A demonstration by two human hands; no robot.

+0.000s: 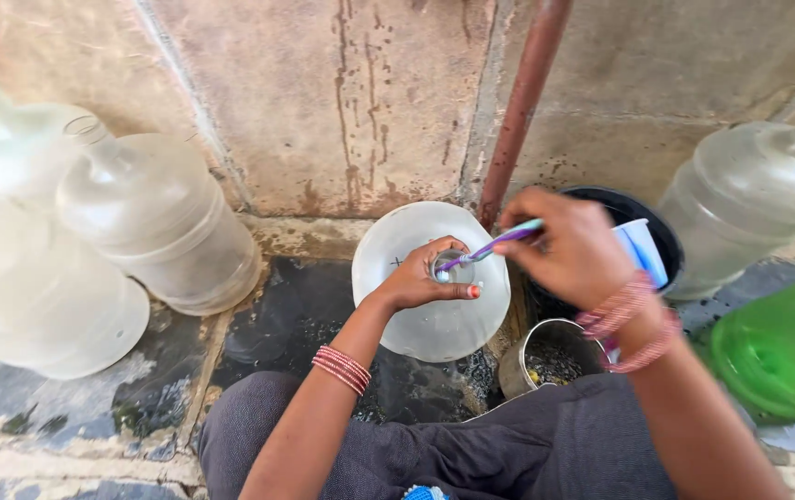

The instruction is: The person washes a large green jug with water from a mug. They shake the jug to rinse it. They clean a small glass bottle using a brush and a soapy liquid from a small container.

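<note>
Toothbrush gripped in right hand, head leftward into jug mouth, left hand clasping neck.

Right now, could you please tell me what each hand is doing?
Left hand: closed around the neck of the clear water jar.
Right hand: closed, holding a purple toothbrush.

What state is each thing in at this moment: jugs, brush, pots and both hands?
Centre jug: upright, uncapped, brush in its neck.
Brush: held, tip in the neck.
Left hand: gripping the neck.
Right hand: shut on brush.
Steel pot: open, dark bits inside.
Left jugs: lying tilted, uncapped.
Green jug: on its side.
</note>
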